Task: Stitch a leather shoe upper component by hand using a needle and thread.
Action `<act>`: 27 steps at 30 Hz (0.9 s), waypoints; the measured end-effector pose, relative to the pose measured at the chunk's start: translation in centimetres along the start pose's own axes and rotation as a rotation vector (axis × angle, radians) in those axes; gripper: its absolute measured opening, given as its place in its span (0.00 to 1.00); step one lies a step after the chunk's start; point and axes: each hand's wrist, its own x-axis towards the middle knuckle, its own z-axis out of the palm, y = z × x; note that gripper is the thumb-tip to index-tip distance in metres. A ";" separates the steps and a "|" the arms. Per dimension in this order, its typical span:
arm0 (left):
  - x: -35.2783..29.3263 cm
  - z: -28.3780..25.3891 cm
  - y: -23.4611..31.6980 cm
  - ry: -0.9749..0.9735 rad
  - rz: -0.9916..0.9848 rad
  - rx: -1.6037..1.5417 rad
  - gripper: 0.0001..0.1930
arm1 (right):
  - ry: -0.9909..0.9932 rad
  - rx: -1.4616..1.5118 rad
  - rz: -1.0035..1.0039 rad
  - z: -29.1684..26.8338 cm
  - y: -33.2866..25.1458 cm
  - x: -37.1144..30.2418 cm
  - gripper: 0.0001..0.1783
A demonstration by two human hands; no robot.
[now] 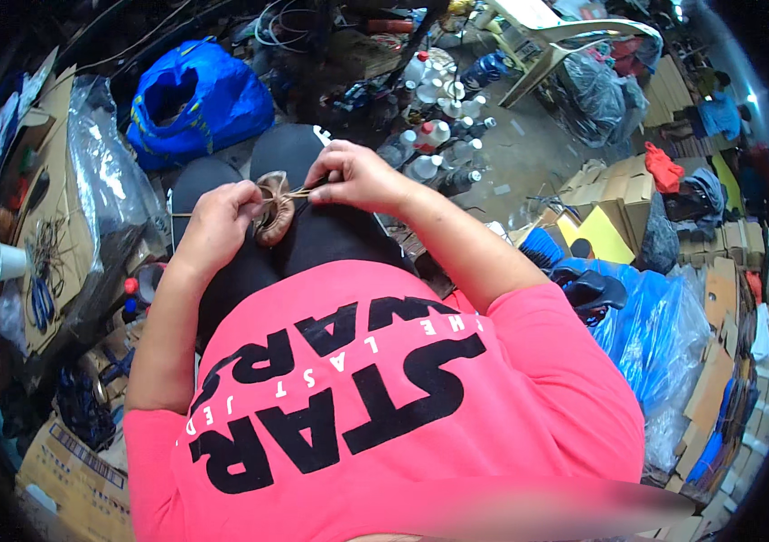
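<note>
Over my lap, a small brown, curved piece (274, 222) with a ribbed edge rests against my black trousers (330, 239). What kind of thing it is I cannot make out. Thin tan cords (292, 194) cross at its upper part. On its left side, my left hand (220, 219) is closed with thumb and fingers pinched on a cord by the piece. Opposite it, my right hand (359, 175) pinches the cord ends running out to the right. Its other fingers are curled in. The fingers hide part of the cords.
A blue bag (195, 104) stands beyond my knees. Several plastic bottles (438, 135) crowd the floor ahead, near a white plastic chair (565, 36). Scissors (42, 301) and a white cup (9, 261) are on the left. Cardboard boxes (615, 194) lie right; a person in blue (721, 116) is farther off.
</note>
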 end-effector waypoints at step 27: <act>-0.1 -0.5 0.0 -0.042 0.187 0.144 0.03 | -0.299 -0.853 -0.228 0.9 -5.6 2.8 0.05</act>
